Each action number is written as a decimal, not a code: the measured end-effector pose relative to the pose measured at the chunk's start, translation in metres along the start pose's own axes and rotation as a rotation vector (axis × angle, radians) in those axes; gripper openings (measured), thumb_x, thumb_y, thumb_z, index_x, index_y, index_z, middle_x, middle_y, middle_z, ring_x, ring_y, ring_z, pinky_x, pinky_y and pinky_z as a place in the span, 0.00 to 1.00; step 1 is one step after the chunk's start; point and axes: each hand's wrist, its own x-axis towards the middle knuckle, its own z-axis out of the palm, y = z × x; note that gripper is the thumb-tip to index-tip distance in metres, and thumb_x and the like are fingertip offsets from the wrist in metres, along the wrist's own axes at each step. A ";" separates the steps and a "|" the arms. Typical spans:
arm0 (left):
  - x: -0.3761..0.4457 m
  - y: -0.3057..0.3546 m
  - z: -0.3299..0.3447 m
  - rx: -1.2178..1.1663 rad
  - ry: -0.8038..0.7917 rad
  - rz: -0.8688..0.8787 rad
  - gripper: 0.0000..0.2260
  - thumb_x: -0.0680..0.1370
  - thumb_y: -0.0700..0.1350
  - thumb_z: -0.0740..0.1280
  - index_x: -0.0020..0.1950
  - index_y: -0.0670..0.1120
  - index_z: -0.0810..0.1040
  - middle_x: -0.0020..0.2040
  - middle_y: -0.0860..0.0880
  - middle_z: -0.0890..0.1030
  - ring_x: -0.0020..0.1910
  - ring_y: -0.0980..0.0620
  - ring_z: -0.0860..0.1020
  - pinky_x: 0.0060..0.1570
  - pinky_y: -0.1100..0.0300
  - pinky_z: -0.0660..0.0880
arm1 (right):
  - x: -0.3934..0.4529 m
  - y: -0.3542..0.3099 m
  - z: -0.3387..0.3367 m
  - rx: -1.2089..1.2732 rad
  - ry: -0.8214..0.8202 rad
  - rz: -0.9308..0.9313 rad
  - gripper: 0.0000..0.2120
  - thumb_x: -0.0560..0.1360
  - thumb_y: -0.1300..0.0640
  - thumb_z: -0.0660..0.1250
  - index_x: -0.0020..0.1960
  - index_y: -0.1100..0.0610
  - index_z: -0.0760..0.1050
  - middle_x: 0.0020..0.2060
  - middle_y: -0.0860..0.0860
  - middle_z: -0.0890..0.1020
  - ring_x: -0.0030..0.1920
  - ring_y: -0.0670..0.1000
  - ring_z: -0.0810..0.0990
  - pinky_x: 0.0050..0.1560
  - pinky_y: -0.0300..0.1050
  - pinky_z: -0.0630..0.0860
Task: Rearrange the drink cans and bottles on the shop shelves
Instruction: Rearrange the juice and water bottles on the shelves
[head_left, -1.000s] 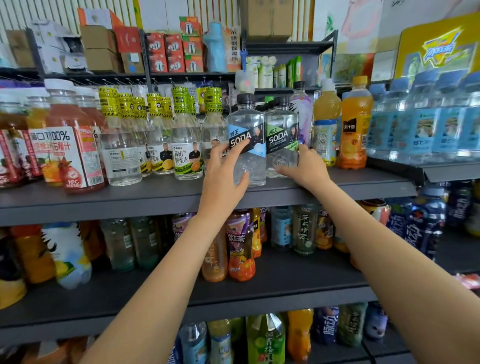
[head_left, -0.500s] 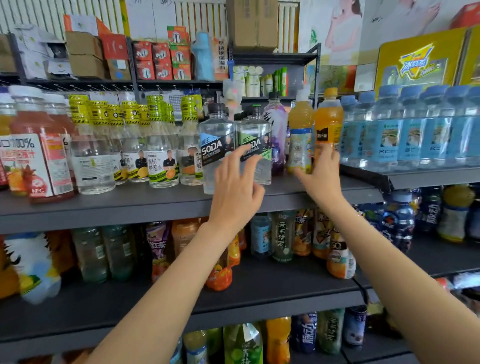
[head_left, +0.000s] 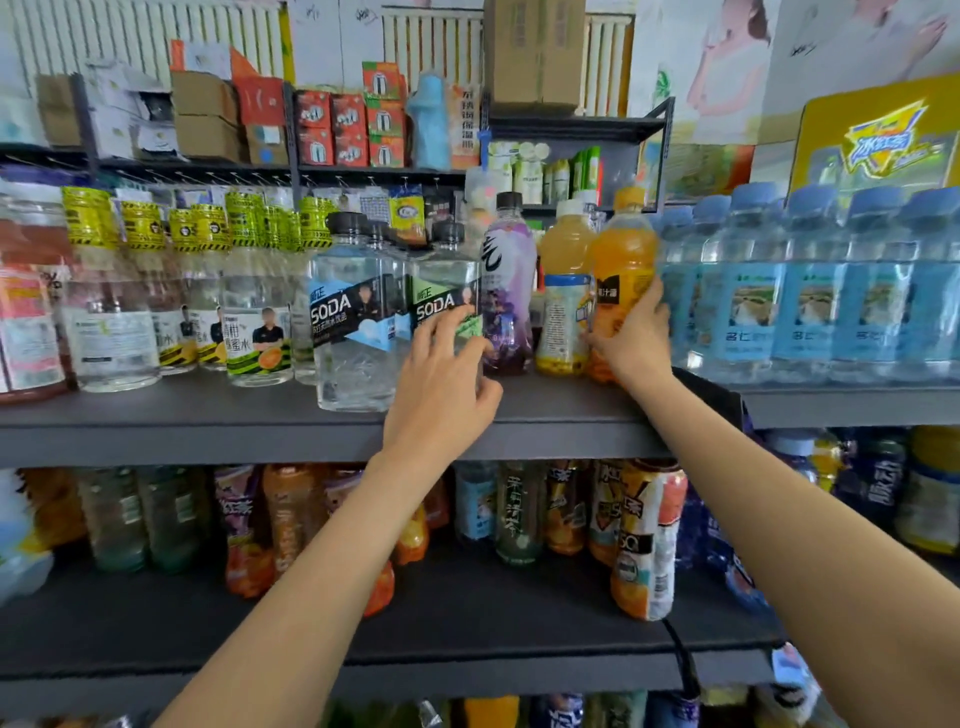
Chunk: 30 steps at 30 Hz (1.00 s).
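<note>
A: Nearest us, two bare forearms reach up from six o'clock. The left hand (head_left: 441, 374) sits at the front lip of the grey shelf (head_left: 182, 421), fingers spread and relaxed against the green-label soda bottle (head_left: 447, 312), wrapping nothing that I can see.

B: And the right hand (head_left: 636, 338), over at two o'clock from it?

A: That one's curled round the lower body of the orange juice bottle (head_left: 621, 270), a proper wrapped hold with the fingers behind the label.

B: How will that bottle handle?

A: I'd judge it full, so fairly heavy, with stiff plastic and a slick label. The waist, where the hand sits now, looks the sensible place to take it.

B: Orientation?

A: Upright, long axis vertical, cap pointing to twelve. It stands on the shelf's right end, just beside the pale yellow bottle (head_left: 563, 306) and the purple bottle (head_left: 509, 291).

B: Further back?

A: Blue-capped water bottles (head_left: 810, 291) at three o'clock, cardboard boxes (head_left: 208, 114) up top.
</note>
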 end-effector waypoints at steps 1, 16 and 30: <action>0.000 0.000 0.000 0.003 0.010 -0.001 0.13 0.76 0.44 0.62 0.60 0.46 0.74 0.74 0.48 0.59 0.72 0.48 0.53 0.67 0.52 0.60 | 0.001 0.001 0.000 -0.030 -0.009 -0.012 0.46 0.73 0.54 0.70 0.75 0.63 0.41 0.70 0.64 0.59 0.69 0.64 0.62 0.67 0.57 0.61; -0.060 -0.002 -0.023 -0.365 0.206 -0.293 0.10 0.76 0.38 0.63 0.57 0.44 0.75 0.60 0.49 0.68 0.60 0.55 0.68 0.60 0.65 0.64 | -0.093 -0.018 -0.048 0.361 -0.097 -0.423 0.34 0.60 0.47 0.68 0.61 0.59 0.62 0.54 0.57 0.71 0.54 0.55 0.73 0.49 0.43 0.68; -0.215 -0.163 -0.154 -0.198 0.140 -0.579 0.12 0.77 0.38 0.63 0.60 0.46 0.72 0.56 0.51 0.71 0.52 0.55 0.72 0.51 0.69 0.66 | -0.263 -0.142 0.081 0.547 -0.337 -0.620 0.32 0.63 0.55 0.78 0.58 0.61 0.63 0.46 0.48 0.69 0.46 0.38 0.67 0.43 0.30 0.63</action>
